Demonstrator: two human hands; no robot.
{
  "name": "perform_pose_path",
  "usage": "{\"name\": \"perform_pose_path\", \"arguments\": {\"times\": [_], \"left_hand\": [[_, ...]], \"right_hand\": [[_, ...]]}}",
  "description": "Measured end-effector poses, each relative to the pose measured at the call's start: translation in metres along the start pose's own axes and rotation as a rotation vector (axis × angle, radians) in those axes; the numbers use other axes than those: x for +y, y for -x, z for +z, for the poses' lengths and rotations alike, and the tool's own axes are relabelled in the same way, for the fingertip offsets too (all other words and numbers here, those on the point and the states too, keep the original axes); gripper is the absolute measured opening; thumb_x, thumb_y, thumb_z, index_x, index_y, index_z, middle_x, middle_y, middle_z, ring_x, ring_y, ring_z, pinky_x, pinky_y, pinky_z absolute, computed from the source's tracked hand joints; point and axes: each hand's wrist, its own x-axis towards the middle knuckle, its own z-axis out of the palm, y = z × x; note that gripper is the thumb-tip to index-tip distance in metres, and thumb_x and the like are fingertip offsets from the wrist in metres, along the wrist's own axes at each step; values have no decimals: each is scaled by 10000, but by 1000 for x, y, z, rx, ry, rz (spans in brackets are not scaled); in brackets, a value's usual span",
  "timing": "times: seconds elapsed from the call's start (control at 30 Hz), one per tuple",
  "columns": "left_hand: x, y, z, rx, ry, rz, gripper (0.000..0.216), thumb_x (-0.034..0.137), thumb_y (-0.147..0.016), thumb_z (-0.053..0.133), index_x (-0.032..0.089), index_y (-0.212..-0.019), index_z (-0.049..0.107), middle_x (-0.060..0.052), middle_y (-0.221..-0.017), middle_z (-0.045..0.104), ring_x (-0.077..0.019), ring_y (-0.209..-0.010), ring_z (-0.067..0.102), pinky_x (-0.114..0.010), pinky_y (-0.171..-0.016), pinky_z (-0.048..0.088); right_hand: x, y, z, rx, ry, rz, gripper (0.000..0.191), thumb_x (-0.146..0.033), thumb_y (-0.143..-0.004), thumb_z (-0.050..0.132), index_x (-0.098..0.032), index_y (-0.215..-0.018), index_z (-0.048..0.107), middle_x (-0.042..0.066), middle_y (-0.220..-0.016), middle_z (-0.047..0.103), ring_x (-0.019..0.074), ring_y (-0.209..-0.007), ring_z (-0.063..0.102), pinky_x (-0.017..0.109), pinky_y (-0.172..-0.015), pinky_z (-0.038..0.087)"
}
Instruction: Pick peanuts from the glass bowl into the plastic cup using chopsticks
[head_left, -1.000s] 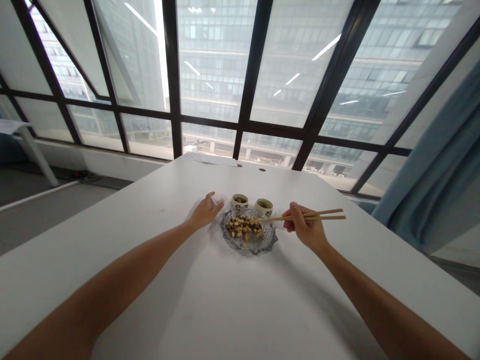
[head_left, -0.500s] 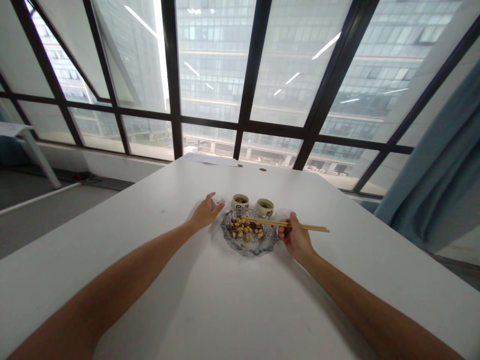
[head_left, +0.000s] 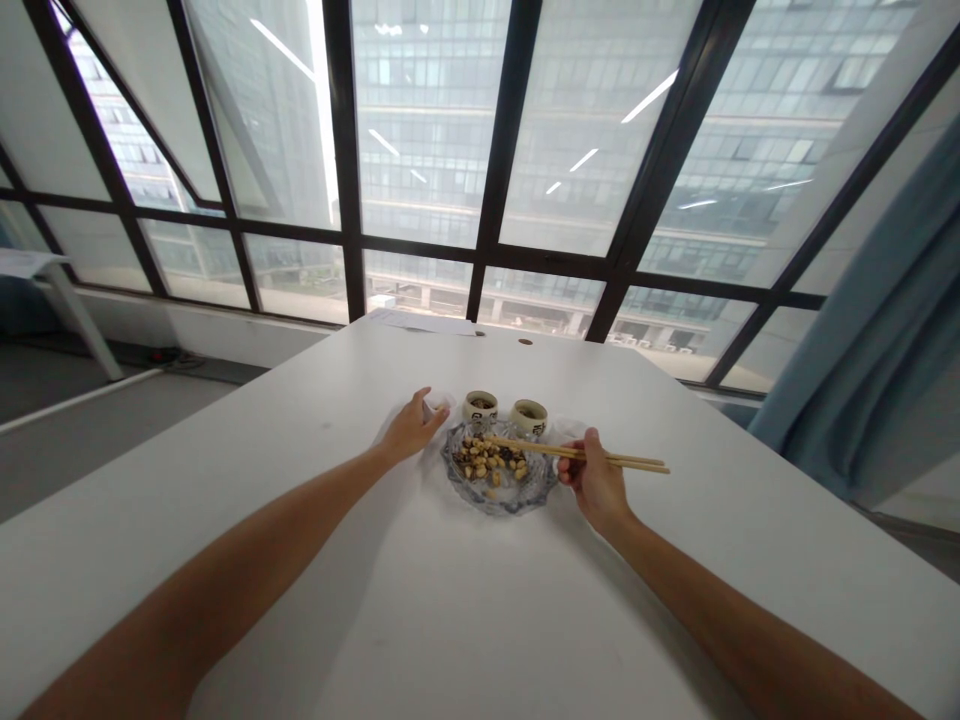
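Observation:
A cut-glass dish of mixed nuts and beans sits on the white table. My right hand is closed on a pair of wooden chopsticks, whose tips reach over the nuts at the dish's far side. Left of the dish, my left hand rests on the table, its fingers curled against a small white cup. Two small ceramic cups stand just behind the dish.
Papers and a small dark object lie at the table's far edge, below a black-framed window wall. A blue curtain hangs at the right. Another white table stands at the far left.
My right hand has drawn in leftward and lowered the chopsticks from above the right cup down to the nuts in the dish. My left hand has stayed by the white cup.

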Motion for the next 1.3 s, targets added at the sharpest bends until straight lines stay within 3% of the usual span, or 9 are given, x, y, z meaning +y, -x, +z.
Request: {"name": "perform_pose_path", "arguments": {"times": [0.23,0.47,0.57,0.67,0.83,0.93,1.07,1.17,1.3], "left_hand": [[1,0,0,-1,-2,5,711,545,-882,513,91,-1412,377,-161,-1141,627,-252,-1016,640,-366,-912,463],[-2,0,2,2,9,8,707,531,-864,552,122,-1410,369,-156,-1184,619,-259,-1047,630,-385,-917,469],[-5,0,2,-3,17,18,703,504,-852,577,135,-1412,364,-150,-1195,617,-263,-1073,622,-400,-941,467],[-7,-1,2,31,30,45,722,428,-797,659,162,-1404,371,-141,-1226,608,-263,-1111,604,-408,-965,465],[-10,-2,3,87,105,160,767,309,-713,715,173,-1386,373,-143,-1383,505,-247,-1199,551,-384,-977,486],[-10,-2,3,100,113,211,761,285,-704,710,166,-1378,379,-155,-1430,456,-251,-1255,512,-376,-992,479],[-7,-1,3,111,74,126,752,320,-718,698,161,-1381,383,-147,-1305,561,-243,-1127,589,-400,-963,484],[-6,-2,-1,81,46,34,770,348,-716,702,157,-1390,382,-130,-1180,627,-248,-1075,614,-408,-940,482],[1,-12,-11,63,2,32,814,427,-695,738,192,-1392,390,-127,-1257,604,-264,-1134,594,-416,-971,458]], "right_hand": [[-14,24,5,-68,230,-293,532,-674,-874,486,-193,-701,633,22,-505,604,146,-422,542,272,-409,445],[-29,26,-8,-490,707,-786,476,-624,-896,477,-242,-720,700,62,-615,673,177,-551,613,293,-535,484],[-32,23,-10,-613,777,-884,456,-600,-905,470,-251,-741,714,70,-637,687,183,-571,621,296,-556,490],[-33,23,-9,-567,787,-853,492,-603,-927,412,-251,-743,703,70,-624,678,186,-565,618,300,-551,484],[-31,24,-9,-322,745,-635,547,-612,-946,358,-236,-688,660,47,-571,648,177,-507,591,298,-522,464],[-30,23,-9,-287,683,-576,548,-621,-939,378,-225,-682,655,44,-557,638,173,-490,580,295,-499,456],[-30,22,-6,-261,588,-525,527,-625,-923,425,-218,-676,651,41,-546,629,169,-486,577,292,-483,462],[-33,19,-2,-159,445,-453,524,-660,-889,467,-208,-697,652,34,-532,625,161,-458,566,284,-449,463],[-34,2,-2,2,229,-315,548,-694,-848,503,-188,-677,624,23,-486,597,140,-395,525,265,-387,429]]}}
